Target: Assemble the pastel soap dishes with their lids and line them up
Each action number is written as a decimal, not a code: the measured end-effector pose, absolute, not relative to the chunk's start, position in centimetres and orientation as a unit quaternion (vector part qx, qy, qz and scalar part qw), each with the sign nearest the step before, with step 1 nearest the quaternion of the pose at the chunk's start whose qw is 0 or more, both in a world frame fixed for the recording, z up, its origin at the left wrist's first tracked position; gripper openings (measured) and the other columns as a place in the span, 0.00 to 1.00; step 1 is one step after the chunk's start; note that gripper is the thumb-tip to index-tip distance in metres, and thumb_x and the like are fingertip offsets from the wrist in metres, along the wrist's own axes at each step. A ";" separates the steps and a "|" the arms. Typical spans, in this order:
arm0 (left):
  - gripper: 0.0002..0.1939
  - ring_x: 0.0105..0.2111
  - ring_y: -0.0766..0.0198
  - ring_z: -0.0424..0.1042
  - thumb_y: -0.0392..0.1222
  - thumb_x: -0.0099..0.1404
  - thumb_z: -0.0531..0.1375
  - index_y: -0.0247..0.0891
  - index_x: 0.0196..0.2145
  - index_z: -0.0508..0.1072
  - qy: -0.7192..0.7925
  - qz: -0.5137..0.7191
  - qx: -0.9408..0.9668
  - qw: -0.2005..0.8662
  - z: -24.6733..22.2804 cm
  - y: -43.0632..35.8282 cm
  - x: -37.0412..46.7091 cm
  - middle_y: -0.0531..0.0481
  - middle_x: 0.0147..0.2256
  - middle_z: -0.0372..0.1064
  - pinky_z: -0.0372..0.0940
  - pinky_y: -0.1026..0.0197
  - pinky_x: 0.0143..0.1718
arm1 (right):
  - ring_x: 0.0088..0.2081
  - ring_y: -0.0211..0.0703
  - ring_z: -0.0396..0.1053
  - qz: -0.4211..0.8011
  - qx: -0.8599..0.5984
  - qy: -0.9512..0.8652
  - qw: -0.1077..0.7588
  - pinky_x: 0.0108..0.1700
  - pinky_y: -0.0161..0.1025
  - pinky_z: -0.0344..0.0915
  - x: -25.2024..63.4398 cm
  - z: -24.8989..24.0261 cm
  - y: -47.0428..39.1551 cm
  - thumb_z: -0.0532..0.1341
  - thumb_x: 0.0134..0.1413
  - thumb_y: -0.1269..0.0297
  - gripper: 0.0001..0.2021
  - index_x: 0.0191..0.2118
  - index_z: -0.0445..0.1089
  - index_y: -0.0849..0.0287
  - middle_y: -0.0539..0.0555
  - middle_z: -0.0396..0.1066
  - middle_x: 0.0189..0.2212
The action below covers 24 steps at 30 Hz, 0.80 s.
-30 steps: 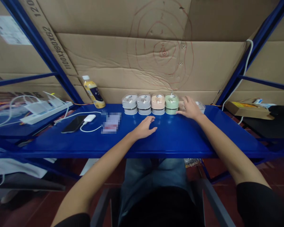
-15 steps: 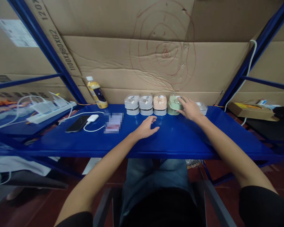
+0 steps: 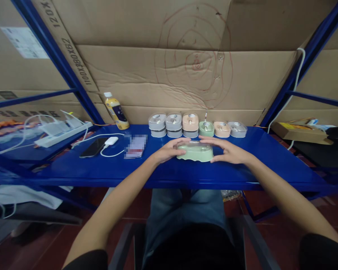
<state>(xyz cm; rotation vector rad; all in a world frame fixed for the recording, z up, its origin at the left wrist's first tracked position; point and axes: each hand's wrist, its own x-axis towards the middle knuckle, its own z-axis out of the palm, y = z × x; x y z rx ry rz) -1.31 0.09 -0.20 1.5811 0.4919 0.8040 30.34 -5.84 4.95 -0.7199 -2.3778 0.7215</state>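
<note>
A green box with a clear lid (image 3: 195,153) is between my hands, over the front middle of the blue table (image 3: 101,171). My left hand (image 3: 171,149) grips its left end, and my right hand (image 3: 227,150) has its fingers and thumb around the right end. Behind them stands a row of similar boxes: two grey stacks (image 3: 157,125) (image 3: 174,125), a stack with a peach box on top (image 3: 190,124), then a single green box (image 3: 206,129), a peach box (image 3: 222,129) and a grey box (image 3: 237,129).
A yellow bottle (image 3: 116,112) stands at the back left. In front of it lie a phone (image 3: 93,147) with a white cable and adapter (image 3: 111,141), and a blurred card (image 3: 136,146). A power strip (image 3: 63,134) is farther left, an open carton (image 3: 301,134) at the right.
The upper green box has come off its stack toward me and now sits between both hands. My left hand, free before, has closed on it. The peach box beside the stack has come into view.
</note>
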 end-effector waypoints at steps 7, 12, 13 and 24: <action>0.55 0.63 0.38 0.73 0.53 0.46 0.82 0.36 0.67 0.69 0.326 0.427 0.760 0.365 -1.4 0.4 -0.4 0.32 0.64 0.71 0.64 0.37 0.68 | 0.74 0.64 0.60 0.274 -0.348 -0.873 0.204 0.75 0.67 0.57 30.2 4.7 -1.6 0.78 0.48 0.42 0.52 0.76 0.60 0.45 0.57 0.62 0.75; 0.55 0.64 0.38 0.72 0.56 0.48 0.81 0.39 0.68 0.66 0.334 0.384 0.807 0.298 -1.5 0.0 -0.4 0.34 0.65 0.71 0.65 0.38 0.67 | 0.66 0.69 0.69 0.143 -0.352 -0.901 0.208 0.68 0.67 0.67 25.5 3.5 -1.4 0.78 0.46 0.38 0.51 0.73 0.64 0.50 0.64 0.70 0.67; 0.56 0.64 0.38 0.72 0.55 0.48 0.81 0.39 0.69 0.65 0.333 0.374 0.813 0.297 -1.5 0.0 -0.4 0.34 0.65 0.71 0.66 0.38 0.67 | 0.65 0.69 0.71 0.128 -0.358 -0.901 0.207 0.66 0.67 0.69 24.8 3.2 -1.4 0.78 0.45 0.38 0.51 0.72 0.65 0.50 0.64 0.72 0.65; 0.37 0.65 0.43 0.68 0.53 0.62 0.71 0.43 0.66 0.74 0.303 0.285 0.883 0.217 -1.0 -0.4 -0.6 0.40 0.62 0.67 0.61 0.41 0.71 | 0.50 0.60 0.79 0.132 -0.498 -0.784 0.346 0.56 0.60 0.75 31.2 3.5 0.5 0.62 0.66 0.38 0.31 0.63 0.72 0.56 0.61 0.81 0.52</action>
